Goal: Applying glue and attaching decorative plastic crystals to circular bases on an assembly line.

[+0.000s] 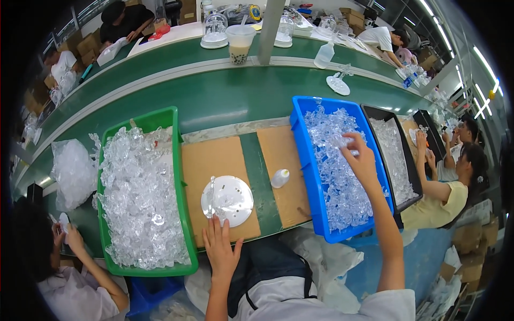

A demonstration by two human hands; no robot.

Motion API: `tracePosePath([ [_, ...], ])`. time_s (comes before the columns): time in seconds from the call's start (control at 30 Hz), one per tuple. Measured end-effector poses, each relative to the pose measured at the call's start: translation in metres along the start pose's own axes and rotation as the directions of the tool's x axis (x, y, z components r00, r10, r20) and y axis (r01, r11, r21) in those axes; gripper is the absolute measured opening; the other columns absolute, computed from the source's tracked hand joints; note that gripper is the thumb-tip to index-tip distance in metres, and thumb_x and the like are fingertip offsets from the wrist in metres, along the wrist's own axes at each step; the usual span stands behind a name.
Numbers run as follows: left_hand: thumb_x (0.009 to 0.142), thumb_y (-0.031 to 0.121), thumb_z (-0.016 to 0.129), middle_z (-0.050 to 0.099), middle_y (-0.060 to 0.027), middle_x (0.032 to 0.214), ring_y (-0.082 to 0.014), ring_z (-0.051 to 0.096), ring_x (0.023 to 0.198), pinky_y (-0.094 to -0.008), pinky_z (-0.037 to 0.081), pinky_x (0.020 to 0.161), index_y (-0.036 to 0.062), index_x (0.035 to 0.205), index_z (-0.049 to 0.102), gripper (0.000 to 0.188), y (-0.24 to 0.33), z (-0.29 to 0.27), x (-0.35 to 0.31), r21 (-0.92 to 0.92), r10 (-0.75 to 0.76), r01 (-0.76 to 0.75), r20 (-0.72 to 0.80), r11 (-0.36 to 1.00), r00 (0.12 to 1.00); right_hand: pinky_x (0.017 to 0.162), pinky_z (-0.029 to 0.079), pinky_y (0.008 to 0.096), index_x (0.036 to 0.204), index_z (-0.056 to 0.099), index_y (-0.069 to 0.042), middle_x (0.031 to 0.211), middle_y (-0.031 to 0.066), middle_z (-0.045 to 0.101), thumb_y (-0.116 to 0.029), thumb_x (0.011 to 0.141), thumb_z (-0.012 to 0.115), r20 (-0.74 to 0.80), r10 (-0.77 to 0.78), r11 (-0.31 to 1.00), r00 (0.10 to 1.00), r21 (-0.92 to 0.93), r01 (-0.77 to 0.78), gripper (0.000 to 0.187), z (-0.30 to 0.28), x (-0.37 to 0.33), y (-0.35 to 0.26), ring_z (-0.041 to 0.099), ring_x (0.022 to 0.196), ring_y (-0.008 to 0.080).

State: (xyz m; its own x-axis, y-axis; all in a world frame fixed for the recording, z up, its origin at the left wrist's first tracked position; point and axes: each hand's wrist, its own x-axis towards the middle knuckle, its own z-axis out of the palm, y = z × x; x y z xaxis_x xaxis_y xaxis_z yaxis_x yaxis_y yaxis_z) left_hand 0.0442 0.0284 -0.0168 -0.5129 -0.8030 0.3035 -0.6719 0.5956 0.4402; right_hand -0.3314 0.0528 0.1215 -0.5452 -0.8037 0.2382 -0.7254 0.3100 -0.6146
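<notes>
A round white disc (241,199) with small dark holes lies on a cardboard sheet in front of me, with a clear plastic figure (211,199) along its left side. My left hand (222,251) rests flat at the near edge of the disc, fingers stretched out and fingertips touching it. Over the blue bin (316,206), full of small clear plastic pieces (342,187), my right hand (361,160) has thumb and fingers pinched on a clear plastic piece (338,141). The piece's exact shape blends into the pile beneath. A small white squeeze bottle (280,178) stands between the hands.
A green bin (184,214) of larger clear pieces stands at left, beside a plastic bag (73,171). Right of the blue bin is a black tray (412,200). A drink cup (240,40) and another bottle (324,55) stand farther back. Co-workers sit on both sides.
</notes>
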Motion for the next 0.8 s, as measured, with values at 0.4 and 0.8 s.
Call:
tracePosePath([
  [0.4,0.084,0.012,0.057,0.039,-0.0182,0.139,-0.0351,0.033,0.132,-0.0543,0.025,0.105,0.0078,0.126,0.049,0.043,0.000,0.001,0.006,-0.037,-0.060,0.060,0.021,0.998,0.998,0.061,0.048,0.0343,0.107,0.066,-0.013,0.078,0.0108,0.057,-0.009,0.080,0.064,0.305,-0.361,0.927,0.881,0.013,0.375,0.027,0.154,-0.107,-0.103,0.059,0.071,0.0277],
  [0.8,0.084,0.010,0.056,0.042,-0.0198,0.135,-0.0372,0.034,0.131,-0.0554,0.024,0.106,0.0068,0.120,0.055,0.036,0.004,-0.005,0.006,-0.109,-0.087,0.091,0.043,0.990,0.995,0.061,0.047,0.0379,0.091,0.073,-0.016,0.073,0.0108,0.055,-0.018,0.077,0.066,0.405,-0.331,0.865,0.852,-0.231,0.446,0.016,0.168,-0.075,-0.119,0.059,0.069,0.0266],
])
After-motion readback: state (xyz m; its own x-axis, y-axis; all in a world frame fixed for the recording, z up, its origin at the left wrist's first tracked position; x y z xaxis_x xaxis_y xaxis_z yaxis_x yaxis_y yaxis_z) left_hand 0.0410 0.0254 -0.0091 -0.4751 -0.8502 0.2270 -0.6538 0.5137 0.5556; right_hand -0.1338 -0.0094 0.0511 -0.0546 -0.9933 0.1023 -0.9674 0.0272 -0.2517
